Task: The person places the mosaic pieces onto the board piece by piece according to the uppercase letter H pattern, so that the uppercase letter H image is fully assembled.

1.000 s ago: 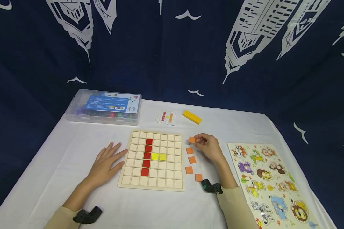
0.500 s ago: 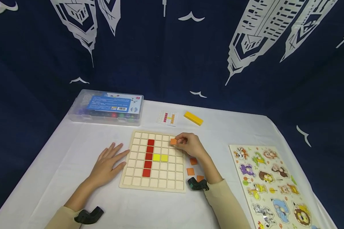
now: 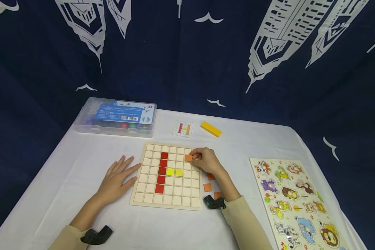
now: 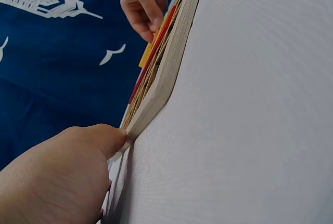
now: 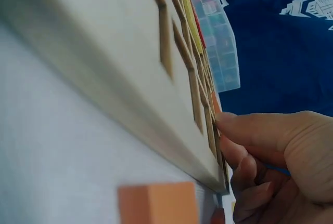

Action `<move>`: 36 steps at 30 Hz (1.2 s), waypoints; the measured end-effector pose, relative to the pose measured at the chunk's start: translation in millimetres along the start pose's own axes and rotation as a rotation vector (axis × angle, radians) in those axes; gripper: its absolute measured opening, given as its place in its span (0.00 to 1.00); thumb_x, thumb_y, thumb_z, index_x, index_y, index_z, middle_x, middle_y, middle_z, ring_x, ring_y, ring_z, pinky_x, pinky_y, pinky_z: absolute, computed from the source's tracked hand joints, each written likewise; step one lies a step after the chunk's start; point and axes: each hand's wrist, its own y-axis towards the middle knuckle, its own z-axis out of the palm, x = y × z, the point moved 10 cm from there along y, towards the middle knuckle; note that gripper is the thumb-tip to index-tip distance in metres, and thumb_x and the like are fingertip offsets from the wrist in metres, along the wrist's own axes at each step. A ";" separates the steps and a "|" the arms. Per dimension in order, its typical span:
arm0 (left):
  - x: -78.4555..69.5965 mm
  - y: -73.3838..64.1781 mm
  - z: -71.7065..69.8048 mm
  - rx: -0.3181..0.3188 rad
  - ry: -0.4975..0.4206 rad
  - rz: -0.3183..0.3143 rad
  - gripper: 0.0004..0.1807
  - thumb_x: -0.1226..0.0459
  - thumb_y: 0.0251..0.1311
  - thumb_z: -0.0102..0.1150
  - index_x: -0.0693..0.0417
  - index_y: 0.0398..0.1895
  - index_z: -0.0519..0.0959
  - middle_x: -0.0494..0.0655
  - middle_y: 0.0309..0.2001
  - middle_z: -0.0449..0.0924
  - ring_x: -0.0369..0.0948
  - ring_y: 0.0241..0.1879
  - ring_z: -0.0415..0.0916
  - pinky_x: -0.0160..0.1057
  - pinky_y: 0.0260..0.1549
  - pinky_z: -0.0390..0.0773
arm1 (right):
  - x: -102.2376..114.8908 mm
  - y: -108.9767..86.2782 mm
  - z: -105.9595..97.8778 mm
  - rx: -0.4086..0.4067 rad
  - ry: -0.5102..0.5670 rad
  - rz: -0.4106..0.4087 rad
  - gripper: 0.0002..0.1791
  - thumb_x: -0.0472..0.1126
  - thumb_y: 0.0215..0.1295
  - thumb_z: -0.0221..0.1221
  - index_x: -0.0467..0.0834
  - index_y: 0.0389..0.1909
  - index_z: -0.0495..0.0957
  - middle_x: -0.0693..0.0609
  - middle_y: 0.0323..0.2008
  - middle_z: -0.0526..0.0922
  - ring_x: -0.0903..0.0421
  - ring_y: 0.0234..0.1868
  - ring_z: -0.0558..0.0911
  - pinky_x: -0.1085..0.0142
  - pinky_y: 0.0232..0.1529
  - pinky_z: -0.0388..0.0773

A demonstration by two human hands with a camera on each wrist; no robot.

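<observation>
A wooden grid board (image 3: 178, 200) lies on the white table, with a column of several red square tiles (image 3: 160, 171) and two yellow tiles (image 3: 170, 172) side by side in its cells. At the upper right of the grid, my right hand (image 3: 208, 161) pinches an orange square tile (image 3: 188, 158) by its right edge, down at the board's surface. In the right wrist view the thumb (image 5: 244, 126) partly hides that tile. My left hand (image 3: 117, 181) lies flat with fingers spread, touching the board's left edge. Loose orange tiles (image 3: 207, 187) lie right of the board, partly hidden by the right arm.
Behind the board are a small pattern card (image 3: 182, 128) and a yellow block (image 3: 210, 129). A clear plastic case (image 3: 115, 116) stands at the back left. An animal picture board (image 3: 295, 205) lies at the right. A dark blue curtain (image 3: 175, 62) hangs behind the table.
My right hand has carried the orange tile leftward from beside the board onto its upper right cells, then slightly down. The left hand stays in place.
</observation>
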 end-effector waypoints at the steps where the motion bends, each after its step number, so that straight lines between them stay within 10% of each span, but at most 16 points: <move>1: 0.2 0.1 0.3 0.000 0.001 -0.001 0.26 0.56 0.64 0.59 0.48 0.66 0.73 0.57 0.73 0.61 0.60 0.76 0.46 0.63 0.71 0.43 | 0.6 -0.8 -1.0 0.005 -0.001 -0.002 0.13 0.34 0.55 0.70 0.39 0.42 0.84 0.52 0.29 0.81 0.60 0.26 0.72 0.71 0.30 0.71; 12: -0.8 -1.7 -5.6 0.010 0.014 -0.010 0.26 0.56 0.65 0.58 0.49 0.66 0.73 0.59 0.73 0.60 0.61 0.75 0.46 0.63 0.70 0.44 | 6.2 -20.4 -48.3 -0.097 0.009 -0.085 0.13 0.32 0.57 0.67 0.39 0.45 0.84 0.49 0.33 0.83 0.55 0.30 0.75 0.69 0.29 0.71; 25: -5.1 -1.3 -1.9 -0.001 -0.001 0.011 0.26 0.56 0.65 0.58 0.48 0.66 0.73 0.58 0.73 0.61 0.62 0.75 0.47 0.64 0.70 0.44 | -0.9 -17.5 -8.5 0.051 -0.013 -0.061 0.06 0.33 0.58 0.66 0.41 0.37 0.85 0.52 0.28 0.80 0.60 0.27 0.72 0.72 0.30 0.69; 36: -2.4 -0.8 -0.4 -0.002 0.006 0.009 0.26 0.56 0.65 0.58 0.48 0.66 0.73 0.58 0.73 0.61 0.61 0.75 0.46 0.63 0.70 0.44 | -7.7 -16.1 -19.4 0.020 0.008 -0.003 0.07 0.34 0.58 0.67 0.43 0.38 0.85 0.52 0.29 0.80 0.59 0.23 0.72 0.71 0.24 0.70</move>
